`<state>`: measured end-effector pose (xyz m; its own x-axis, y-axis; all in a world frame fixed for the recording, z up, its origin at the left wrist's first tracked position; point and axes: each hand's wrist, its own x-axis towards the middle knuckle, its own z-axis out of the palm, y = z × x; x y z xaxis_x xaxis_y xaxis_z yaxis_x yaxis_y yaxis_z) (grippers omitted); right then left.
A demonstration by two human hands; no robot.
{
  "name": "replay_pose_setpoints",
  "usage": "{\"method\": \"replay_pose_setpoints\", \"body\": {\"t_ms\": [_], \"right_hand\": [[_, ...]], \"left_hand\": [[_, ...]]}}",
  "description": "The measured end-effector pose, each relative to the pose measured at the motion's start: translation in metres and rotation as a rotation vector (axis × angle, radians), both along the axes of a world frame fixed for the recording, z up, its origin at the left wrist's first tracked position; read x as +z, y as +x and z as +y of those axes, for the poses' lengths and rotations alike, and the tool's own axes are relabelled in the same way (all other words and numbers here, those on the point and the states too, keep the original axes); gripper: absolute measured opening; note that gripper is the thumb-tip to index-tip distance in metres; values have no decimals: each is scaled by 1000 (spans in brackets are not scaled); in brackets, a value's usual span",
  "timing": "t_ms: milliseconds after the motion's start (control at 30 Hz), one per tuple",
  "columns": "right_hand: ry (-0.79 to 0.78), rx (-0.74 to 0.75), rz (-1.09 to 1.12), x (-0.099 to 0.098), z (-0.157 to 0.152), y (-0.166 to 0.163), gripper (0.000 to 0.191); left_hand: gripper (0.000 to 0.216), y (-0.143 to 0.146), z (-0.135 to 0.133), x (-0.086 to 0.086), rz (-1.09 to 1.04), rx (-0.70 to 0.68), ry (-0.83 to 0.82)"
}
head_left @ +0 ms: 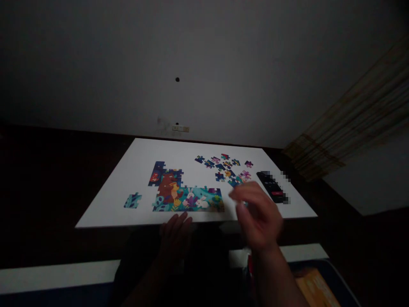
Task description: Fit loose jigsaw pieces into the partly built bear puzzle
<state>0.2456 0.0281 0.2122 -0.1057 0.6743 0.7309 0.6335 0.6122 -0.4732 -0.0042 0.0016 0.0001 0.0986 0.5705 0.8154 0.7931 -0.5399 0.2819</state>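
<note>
A partly joined jigsaw puzzle [191, 199] lies near the front edge of the white table, showing a brown bear and white rabbits. My left hand [175, 230] rests at that edge just below it, its fingers stretched out and holding nothing. To the right of the joined part, my right hand [260, 213] is over the table, slightly blurred. Its fingers are bent, with a gap between thumb and forefinger and nothing visible in it. Beyond it lie several loose puzzle pieces [220, 167], some partly hidden by the hand. One separate puzzle piece [133, 200] sits at the left.
A dark phone [270, 186] lies on the right side of the white table [111, 204]. Behind the table rises a grey wall [223, 85] with a socket strip [180, 128]. An orange item [316, 288] is at the lower right, below table height.
</note>
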Motion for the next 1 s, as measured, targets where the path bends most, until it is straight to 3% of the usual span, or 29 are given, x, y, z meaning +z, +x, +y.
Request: {"method": "replay_pose_setpoints", "body": {"t_ms": [167, 333, 633, 1000], "right_hand": [[-342, -312, -290, -38, 106, 32, 32], [-522, -306, -599, -61, 160, 61, 52], [-591, -255, -698, -70, 190, 56, 52], [-615, -272, -725, -76, 198, 61, 47]], "left_hand": [[40, -2, 0, 0, 3, -14, -18], [47, -5, -3, 1, 41, -27, -34], [57, -8, -7, 9, 58, -22, -98], [46, -10, -7, 13, 81, -19, -73]]}}
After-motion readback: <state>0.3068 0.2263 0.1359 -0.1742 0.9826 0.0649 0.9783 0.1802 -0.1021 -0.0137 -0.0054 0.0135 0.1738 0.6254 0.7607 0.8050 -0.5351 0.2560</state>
